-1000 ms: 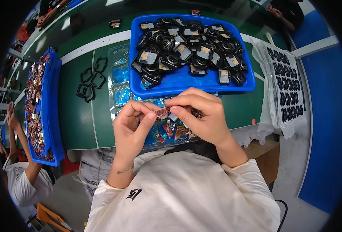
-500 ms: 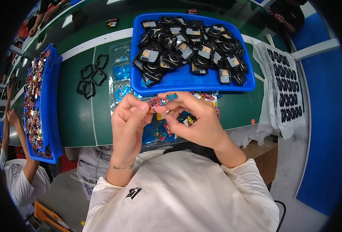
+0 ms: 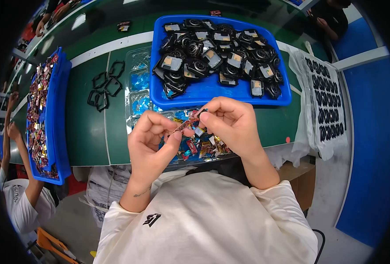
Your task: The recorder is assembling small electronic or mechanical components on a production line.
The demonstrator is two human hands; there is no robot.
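Observation:
My left hand pinches a small red circuit board between thumb and fingertips; the board is seen nearly edge-on. Close beside it, my right hand grips a small dark square piece between thumb and forefinger. Whether the piece and the board are joined I cannot tell. Under both hands lies a clear plastic tray with blue film, and a heap of small red boards and parts with shiny wrapped bits spreads over its near part.
Beyond my hands a blue bin holds many black watch-like cases. Several black frames lie on the green table. A long blue bin of red boards stands left, near another person's arms. Rows of black parts lie right.
My right hand has risen slightly and turned, and a dark piece now shows at its fingertips. My left hand has turned the red board nearly edge-on, uncovering more of the heap.

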